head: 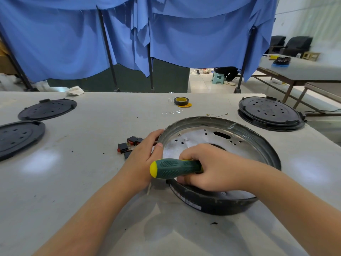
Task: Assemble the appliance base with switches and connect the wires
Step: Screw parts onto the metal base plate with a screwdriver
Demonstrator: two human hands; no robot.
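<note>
A round appliance base (258,141) with a dark outer wall and a shiny perforated metal floor lies on the table in front of me. My left hand (145,156) grips its left rim, thumb inside the wall. My right hand (208,167) rests inside the base and holds a green screwdriver (175,168) with a yellow cap, handle pointing left; its blade is hidden by the hand. Several small black and red rocker switches (129,145) lie just left of my left hand. A thin wire (217,114) lies behind the base.
A roll of black tape (181,101) with a yellow core sits behind the base. Black round covers lie at the left (48,109), far left (16,137) and right (269,113). Blue cloth (166,34) hangs behind the table edge.
</note>
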